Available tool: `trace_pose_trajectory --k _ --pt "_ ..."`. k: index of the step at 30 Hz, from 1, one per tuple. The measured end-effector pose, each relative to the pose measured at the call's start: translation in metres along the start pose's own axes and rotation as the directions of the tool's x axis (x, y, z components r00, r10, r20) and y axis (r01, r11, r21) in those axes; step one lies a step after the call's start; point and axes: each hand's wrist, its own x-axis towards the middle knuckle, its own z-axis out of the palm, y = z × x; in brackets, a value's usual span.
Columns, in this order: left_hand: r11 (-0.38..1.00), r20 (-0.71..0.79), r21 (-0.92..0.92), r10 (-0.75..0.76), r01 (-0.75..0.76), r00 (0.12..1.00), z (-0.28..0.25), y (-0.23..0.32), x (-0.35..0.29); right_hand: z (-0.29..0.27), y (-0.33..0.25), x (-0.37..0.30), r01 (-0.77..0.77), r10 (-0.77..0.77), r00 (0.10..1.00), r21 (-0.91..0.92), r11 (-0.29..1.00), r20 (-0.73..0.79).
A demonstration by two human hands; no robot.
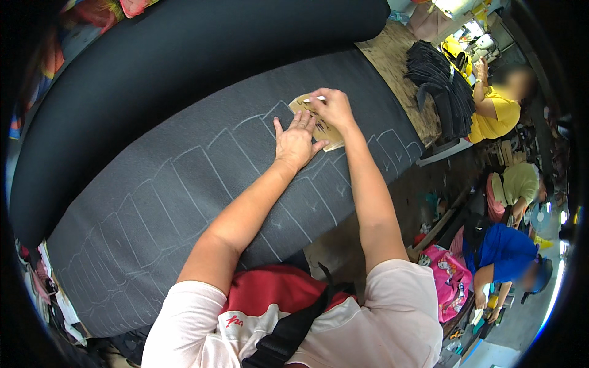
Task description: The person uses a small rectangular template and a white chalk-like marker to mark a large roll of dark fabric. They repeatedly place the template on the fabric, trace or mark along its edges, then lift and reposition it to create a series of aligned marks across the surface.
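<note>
A brown cardboard pattern piece [333, 138] with dark handwriting lies on dark grey fabric [362, 80] spread over the table. My left hand [294, 142] rests flat on the piece's left part, fingers spread. My right hand [335, 110] pinches a white stick of chalk [316, 99] at the piece's far edge. Rows of white chalk outlines run across the fabric to the left, with several more to the right of my right forearm. Part of the cardboard is hidden under my hands.
A thick roll of black fabric [184, 58] lies along the table's far side. Bare wooden tabletop [392, 61] shows at right, with stacked black pieces [438, 86]. Beyond it a person in yellow [497, 113] sits near sewing machines; other people work at lower right.
</note>
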Motion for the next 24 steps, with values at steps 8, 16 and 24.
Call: trace_pose_trajectory --k 8,16,24 --pt "0.999 -0.032 -0.046 0.006 -0.007 0.999 0.0 -0.001 -0.001 0.019 -0.018 0.037 -0.077 0.107 0.989 -0.263 0.962 0.102" --pt "0.999 -0.051 -0.048 0.007 -0.009 0.999 0.003 -0.003 0.0 0.007 0.014 0.019 0.065 -0.075 0.997 -0.326 0.943 -0.018" --pt "0.997 -0.045 -0.078 -0.014 0.01 0.999 0.001 -0.001 0.001 -0.056 0.018 -0.111 -0.065 0.051 0.997 -0.333 0.941 -0.051"
